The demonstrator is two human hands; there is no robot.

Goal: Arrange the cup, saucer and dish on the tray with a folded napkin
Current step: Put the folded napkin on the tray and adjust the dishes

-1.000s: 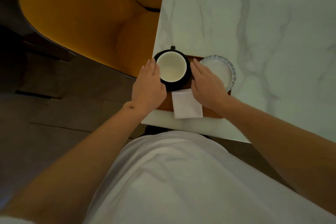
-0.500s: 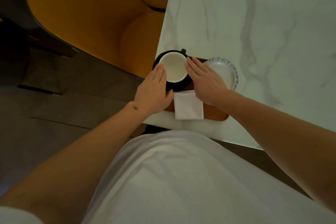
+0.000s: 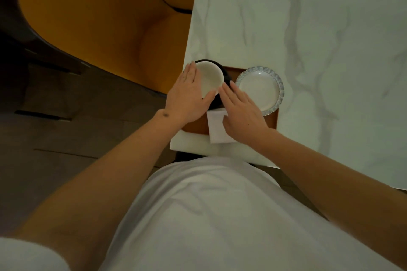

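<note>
Seen from above: cup (image 3: 210, 78) on dark saucer (image 3: 217, 101) at left end of brown tray (image 3: 274, 120), near corner of marble tabletop (image 3: 286, 17). Left hand (image 3: 187, 97) laid flat-fingered against cup's side, thumb under its rim; right hand (image 3: 241, 113) open, fingers straight, resting over folded napkin (image 3: 217, 128) and touching saucer. Scalloped dish (image 3: 261, 90) set just right of cup, yellow chair (image 3: 99, 17) beyond.

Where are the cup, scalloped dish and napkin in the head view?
cup (image 3: 210, 77): head view, on its white inner wall.
scalloped dish (image 3: 261, 90): head view, on its flat white centre.
napkin (image 3: 217, 126): head view, on the bare folded face left of the right hand.
</note>
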